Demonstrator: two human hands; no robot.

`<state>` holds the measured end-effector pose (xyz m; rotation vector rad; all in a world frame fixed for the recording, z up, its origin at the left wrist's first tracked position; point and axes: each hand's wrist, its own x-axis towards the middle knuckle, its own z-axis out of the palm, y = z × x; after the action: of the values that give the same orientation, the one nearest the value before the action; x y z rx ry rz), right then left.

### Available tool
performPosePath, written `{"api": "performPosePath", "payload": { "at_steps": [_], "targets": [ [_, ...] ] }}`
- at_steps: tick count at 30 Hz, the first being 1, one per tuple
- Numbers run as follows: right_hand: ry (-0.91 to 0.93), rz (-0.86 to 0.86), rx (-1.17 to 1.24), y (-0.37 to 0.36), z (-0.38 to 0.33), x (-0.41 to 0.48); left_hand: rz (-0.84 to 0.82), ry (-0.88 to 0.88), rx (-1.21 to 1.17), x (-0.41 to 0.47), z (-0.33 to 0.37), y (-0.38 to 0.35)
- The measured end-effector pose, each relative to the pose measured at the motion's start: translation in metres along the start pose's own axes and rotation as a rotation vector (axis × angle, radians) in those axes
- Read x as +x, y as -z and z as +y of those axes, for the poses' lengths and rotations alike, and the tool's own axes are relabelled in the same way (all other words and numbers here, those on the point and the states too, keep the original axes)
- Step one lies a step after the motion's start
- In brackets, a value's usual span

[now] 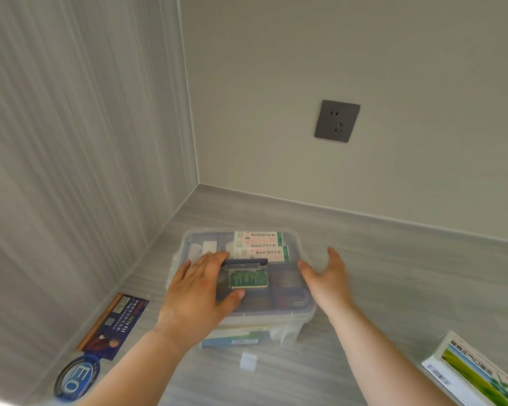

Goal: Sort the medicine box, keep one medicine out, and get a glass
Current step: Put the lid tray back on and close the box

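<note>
Bare counter (393, 276) right of medicine box (294, 315)

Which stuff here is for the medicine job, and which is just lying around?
For the job: medicine box, the packets inside, the packet left out, left hand, right hand.
Lying around: stickers, wall socket, small white cube.

A clear medicine box (302, 306) with its lid on sits on the grey counter (393, 276) near the corner. The left hand (198, 291) lies flat on the lid by the dark handle (247, 262). The right hand (326, 276) is open, just beside the box's right edge. A green and white medicine pack (472, 373) lies apart at the right.
</note>
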<state>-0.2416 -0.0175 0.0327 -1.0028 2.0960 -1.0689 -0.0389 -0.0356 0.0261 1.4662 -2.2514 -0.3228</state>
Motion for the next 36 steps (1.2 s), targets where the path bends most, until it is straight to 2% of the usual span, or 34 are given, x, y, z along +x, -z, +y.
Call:
{"api": "performPosePath", "payload": {
  "at_steps": [2, 4, 9, 12, 15, 19, 24, 25, 27, 29, 31, 33, 36],
  "targets": [
    [-0.320, -0.263, 0.259, 0.006, 0.006, 0.000, 0.015, 0.000, 0.001, -0.001, 0.001, 0.000],
    [-0.371, -0.366, 0.314, 0.010, 0.007, 0.000, 0.021, 0.005, 0.008, -0.001, 0.002, 0.001],
    [-0.187, -0.191, 0.277, 0.007, 0.003, 0.005, 0.007, 0.013, 0.021, -0.002, 0.004, 0.002],
    [-0.045, -0.119, 0.127, 0.002, 0.003, 0.001, 0.028, 0.010, 0.018, -0.007, 0.008, 0.005],
    [0.069, -0.083, -0.010, -0.001, 0.004, -0.001, 0.081, -0.068, 0.151, -0.009, 0.013, 0.008],
    [0.165, -0.036, -0.264, -0.001, 0.004, 0.001, -0.027, -0.029, 0.127, -0.006, 0.012, 0.006],
    [0.175, -0.065, -0.462, 0.002, 0.000, -0.001, -0.099, -0.024, 0.167, 0.009, 0.005, -0.001],
    [0.210, -0.040, -0.489, 0.002, -0.001, -0.002, -0.102, -0.015, 0.147, 0.011, 0.005, 0.000],
    [0.399, 0.047, -0.486, 0.000, -0.006, -0.007, -0.100, -0.007, 0.122, 0.015, 0.005, 0.000],
    [0.651, -0.023, -0.473, -0.010, -0.015, -0.017, -0.099, -0.006, 0.082, 0.017, 0.006, 0.001],
    [0.828, -0.205, -0.556, -0.027, -0.021, -0.026, -0.105, -0.002, 0.038, 0.017, 0.007, 0.002],
    [0.857, -0.305, -0.667, -0.038, -0.025, -0.026, -0.055, 0.026, -0.019, 0.017, 0.005, 0.005],
    [0.782, -0.363, -0.758, -0.046, -0.028, -0.015, 0.173, 0.167, -0.206, 0.012, -0.008, 0.013]
  ]
}}
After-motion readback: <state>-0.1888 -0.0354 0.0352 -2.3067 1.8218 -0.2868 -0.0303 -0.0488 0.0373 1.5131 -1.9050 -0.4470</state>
